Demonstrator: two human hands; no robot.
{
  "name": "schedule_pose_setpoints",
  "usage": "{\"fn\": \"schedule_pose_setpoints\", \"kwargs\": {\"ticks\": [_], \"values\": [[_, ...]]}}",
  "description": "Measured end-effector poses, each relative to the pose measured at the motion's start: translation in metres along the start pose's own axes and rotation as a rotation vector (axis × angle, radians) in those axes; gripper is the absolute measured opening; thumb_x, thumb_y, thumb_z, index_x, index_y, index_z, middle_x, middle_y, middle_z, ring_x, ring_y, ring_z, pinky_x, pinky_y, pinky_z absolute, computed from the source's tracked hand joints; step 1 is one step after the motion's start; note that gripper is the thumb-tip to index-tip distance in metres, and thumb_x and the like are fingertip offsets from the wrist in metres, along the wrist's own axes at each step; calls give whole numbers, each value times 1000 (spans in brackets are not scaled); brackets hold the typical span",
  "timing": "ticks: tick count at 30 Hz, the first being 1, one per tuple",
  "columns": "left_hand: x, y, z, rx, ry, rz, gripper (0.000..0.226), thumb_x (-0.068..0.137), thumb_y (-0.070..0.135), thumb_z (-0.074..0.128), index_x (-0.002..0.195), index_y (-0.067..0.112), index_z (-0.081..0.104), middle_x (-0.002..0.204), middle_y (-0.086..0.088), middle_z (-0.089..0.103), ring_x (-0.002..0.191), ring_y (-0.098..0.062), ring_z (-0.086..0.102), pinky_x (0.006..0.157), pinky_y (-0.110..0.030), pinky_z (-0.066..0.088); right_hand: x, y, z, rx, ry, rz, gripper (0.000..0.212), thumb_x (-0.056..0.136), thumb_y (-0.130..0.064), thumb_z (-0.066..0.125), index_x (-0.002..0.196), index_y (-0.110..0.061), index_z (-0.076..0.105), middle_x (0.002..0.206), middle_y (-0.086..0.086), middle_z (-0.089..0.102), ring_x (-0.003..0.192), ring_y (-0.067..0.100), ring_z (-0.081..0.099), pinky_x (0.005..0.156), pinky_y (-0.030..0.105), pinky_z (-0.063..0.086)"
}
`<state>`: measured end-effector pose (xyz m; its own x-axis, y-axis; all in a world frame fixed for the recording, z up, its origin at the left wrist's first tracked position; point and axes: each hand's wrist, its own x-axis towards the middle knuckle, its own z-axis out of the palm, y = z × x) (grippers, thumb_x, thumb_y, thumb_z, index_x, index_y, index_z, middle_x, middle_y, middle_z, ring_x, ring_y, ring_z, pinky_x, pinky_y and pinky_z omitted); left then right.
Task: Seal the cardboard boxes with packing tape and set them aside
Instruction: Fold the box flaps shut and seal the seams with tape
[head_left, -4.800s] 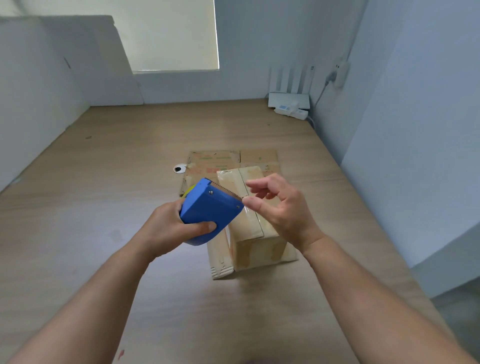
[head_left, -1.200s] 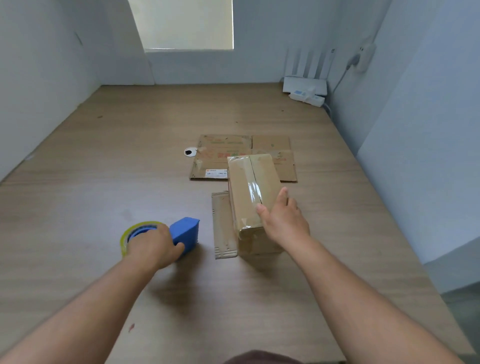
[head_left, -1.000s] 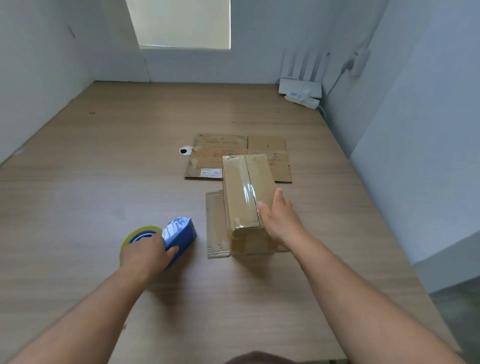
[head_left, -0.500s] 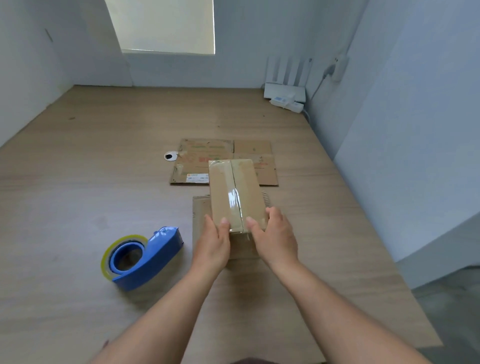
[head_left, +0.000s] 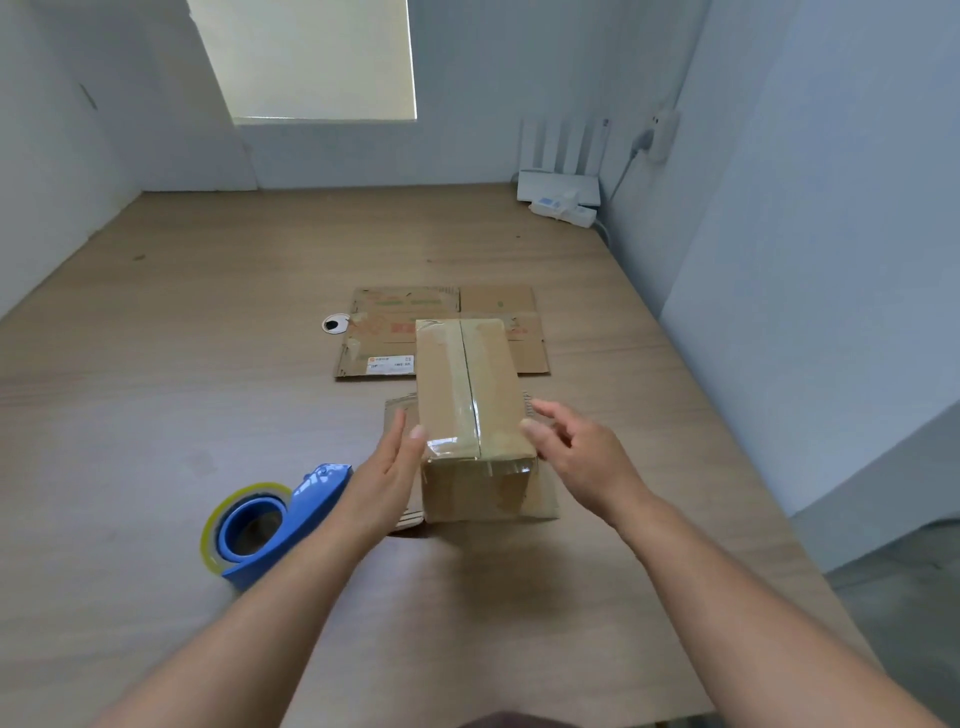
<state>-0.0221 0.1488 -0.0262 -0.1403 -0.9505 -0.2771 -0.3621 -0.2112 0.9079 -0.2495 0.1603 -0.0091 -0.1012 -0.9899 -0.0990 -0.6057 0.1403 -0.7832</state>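
1 cardboard box (head_left: 467, 410), its top seam covered by a strip of clear tape, stands on the wooden table (head_left: 156, 374) between 2 flat, straight-fingered hands, the left hand (head_left: 384, 478) along its left wall and the right hand (head_left: 584, 460) just off its right edge, neither gripping anything; whether either palm actually touches the cardboard is hard to tell from this angle. 1 blue tape dispenser (head_left: 270, 525) lies on its side just left of the left wrist, 1 flattened carton (head_left: 395, 338) lies behind the box, and 1 more flat cardboard sheet (head_left: 400, 410) shows beneath it.
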Motion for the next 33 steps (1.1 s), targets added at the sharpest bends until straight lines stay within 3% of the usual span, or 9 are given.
{"fn": "schedule_pose_setpoints", "kwargs": {"ticks": [4,7,11,13,17,19,25,29,33], "values": [[-3,15,-4,751,32,192,72,88,61,49,150,39,19,138,10,46,125,-16,49,98,-30,42,2,-19,0,-725,-65,-249,77,77,-74,51,139,-30,38,129,-6,54,118,17,49,92,33,42],[-3,13,-8,996,72,266,62,93,58,39,149,35,24,132,6,53,117,-17,52,89,-30,44,7,-12,7,-766,-52,-383,65,84,-66,49,130,-20,48,113,2,58,107,23,52,82,34,45],[-4,2,-15,1092,10,334,59,99,48,33,152,32,13,132,2,56,115,-23,54,86,-32,42,7,4,7,-750,-20,-618,63,80,-52,42,112,-5,67,80,5,63,68,25,62,46,29,52],[-2,1,-14,1137,-10,335,58,101,45,31,153,29,10,125,-2,60,108,-26,57,83,-34,43,8,11,4,-770,-25,-687,60,83,-45,41,117,-3,65,82,6,62,69,24,61,47,29,53],[0,7,-12,1162,-55,312,57,103,36,29,153,27,5,129,-4,58,108,-30,57,80,-34,41,10,7,-7,-796,-218,-587,55,100,-35,41,150,-16,28,124,7,52,111,25,48,86,38,48],[2,7,-14,1135,-87,279,56,104,35,28,153,28,3,130,-4,58,108,-31,57,78,-34,40,7,0,-10,-837,-232,-523,55,101,-38,39,152,-28,21,133,2,44,120,21,39,90,32,42],[-2,8,-9,688,66,250,57,99,29,47,150,24,21,130,1,62,114,-31,58,91,-37,45,4,-1,5,-598,-54,-363,48,97,-26,50,143,-21,42,124,8,54,116,26,49,91,32,41],[-5,2,4,601,178,179,27,101,24,42,123,14,54,94,-9,67,88,-30,56,76,-37,44,0,-7,20,-387,-14,-245,47,92,-18,54,139,-20,49,119,10,62,111,29,55,94,33,42],[-8,1,5,635,187,188,39,102,26,37,141,24,36,96,-12,67,86,-32,57,75,-38,45,-4,-9,15,-341,-114,-191,58,88,-15,54,145,-22,41,104,3,65,105,25,57,92,28,42]]}}
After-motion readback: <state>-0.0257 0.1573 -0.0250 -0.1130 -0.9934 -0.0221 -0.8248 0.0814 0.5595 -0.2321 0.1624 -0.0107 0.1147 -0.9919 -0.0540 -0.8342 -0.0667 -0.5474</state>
